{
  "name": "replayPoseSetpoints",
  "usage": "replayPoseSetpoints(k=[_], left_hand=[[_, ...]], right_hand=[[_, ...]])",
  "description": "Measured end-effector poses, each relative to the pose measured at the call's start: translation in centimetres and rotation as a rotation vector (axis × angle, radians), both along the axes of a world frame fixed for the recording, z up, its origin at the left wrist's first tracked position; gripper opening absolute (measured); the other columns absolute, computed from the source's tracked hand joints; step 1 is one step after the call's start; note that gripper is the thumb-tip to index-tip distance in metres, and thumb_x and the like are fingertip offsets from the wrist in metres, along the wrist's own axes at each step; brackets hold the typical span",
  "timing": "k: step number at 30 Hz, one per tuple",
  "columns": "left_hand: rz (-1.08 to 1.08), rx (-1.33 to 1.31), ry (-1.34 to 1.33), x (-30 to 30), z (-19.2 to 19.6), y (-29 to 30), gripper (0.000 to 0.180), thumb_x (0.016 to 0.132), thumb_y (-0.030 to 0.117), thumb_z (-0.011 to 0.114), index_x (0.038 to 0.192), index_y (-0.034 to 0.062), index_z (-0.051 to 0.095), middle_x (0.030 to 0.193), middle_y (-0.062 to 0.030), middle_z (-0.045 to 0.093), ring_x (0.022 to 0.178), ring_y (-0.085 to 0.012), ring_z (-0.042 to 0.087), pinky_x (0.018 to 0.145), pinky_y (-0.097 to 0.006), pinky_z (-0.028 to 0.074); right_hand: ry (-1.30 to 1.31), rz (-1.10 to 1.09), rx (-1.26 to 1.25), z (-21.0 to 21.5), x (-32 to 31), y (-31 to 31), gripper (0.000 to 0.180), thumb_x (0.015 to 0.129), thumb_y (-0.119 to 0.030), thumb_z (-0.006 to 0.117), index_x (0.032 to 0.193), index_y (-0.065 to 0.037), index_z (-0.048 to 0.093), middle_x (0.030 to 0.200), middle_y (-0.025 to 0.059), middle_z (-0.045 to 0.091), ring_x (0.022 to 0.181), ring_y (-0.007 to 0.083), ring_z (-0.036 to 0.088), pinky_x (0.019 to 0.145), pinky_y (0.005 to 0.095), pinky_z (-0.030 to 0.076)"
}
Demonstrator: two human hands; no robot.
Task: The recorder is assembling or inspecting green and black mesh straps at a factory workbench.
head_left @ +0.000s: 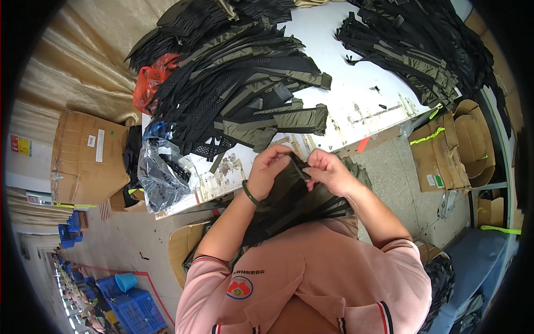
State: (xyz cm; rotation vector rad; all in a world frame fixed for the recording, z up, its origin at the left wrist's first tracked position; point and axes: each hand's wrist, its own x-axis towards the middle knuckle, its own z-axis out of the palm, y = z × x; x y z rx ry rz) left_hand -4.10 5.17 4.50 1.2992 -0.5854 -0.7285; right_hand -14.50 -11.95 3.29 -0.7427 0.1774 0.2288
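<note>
Both hands are close together in front of my chest, at the near edge of the white table [350, 108]. Between them is the top edge of a dark olive-and-black fabric piece [289, 181]. My left hand [270, 166], with a dark bangle on its wrist, pinches one side of it. The thumb and fingers of my right hand [327, 170] are closed on the other side. More dark fabric strips [334, 207] lie below, by my lap. On the table just ahead, olive and black mesh strips [245, 100] lie in a large overlapping heap.
Another black fabric pile [414, 53] covers the table's far right. A red plastic bag [149, 83] and a clear bag [164, 175] sit at the left. Cardboard boxes [89, 161] stand left; an open carton [436, 153] is at right. Blue crates [133, 306] rest on the floor.
</note>
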Motion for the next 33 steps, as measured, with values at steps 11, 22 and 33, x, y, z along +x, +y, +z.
replayPoseSetpoints(k=[11, 22, 33], left_hand=[[0.076, 0.346, 0.176, -0.1, -0.5, -0.4, 0.029, 0.091, 0.025, 0.061, 0.100, -0.0026, 0.066, 0.089, -0.0025, 0.066, 0.079, -0.0076, 0.056, 0.072, -0.024, 0.046], [-0.040, 0.383, 0.268, -0.4, -0.9, -0.3, 0.034, 0.090, 0.029, 0.061, 0.100, -0.0032, 0.064, 0.090, -0.0025, 0.064, 0.081, -0.0084, 0.054, 0.073, -0.024, 0.044], [-0.969, 0.874, -0.614, 0.3, -0.9, 8.1, 0.046, 0.077, 0.047, 0.071, 0.085, 0.0021, 0.061, 0.068, -0.0127, 0.058, 0.063, -0.0251, 0.058, 0.057, -0.036, 0.042]], right_hand=[[-0.212, -0.354, -0.936, 1.3, 0.7, -0.5, 0.016, 0.089, -0.004, 0.058, 0.101, -0.007, 0.049, 0.066, -0.0042, 0.041, 0.059, 0.0050, 0.038, 0.053, 0.0204, 0.034], [-0.242, -0.006, -0.995, 1.9, 0.3, 0.0, 0.032, 0.083, -0.009, 0.069, 0.112, -0.006, 0.054, 0.073, -0.0012, 0.049, 0.068, 0.0075, 0.045, 0.057, 0.0227, 0.038], [0.120, 0.034, -1.228, -0.4, -5.8, -8.0, 0.026, 0.082, -0.011, 0.069, 0.102, -0.003, 0.053, 0.069, 0.0038, 0.052, 0.064, 0.0140, 0.049, 0.058, 0.0280, 0.041]])
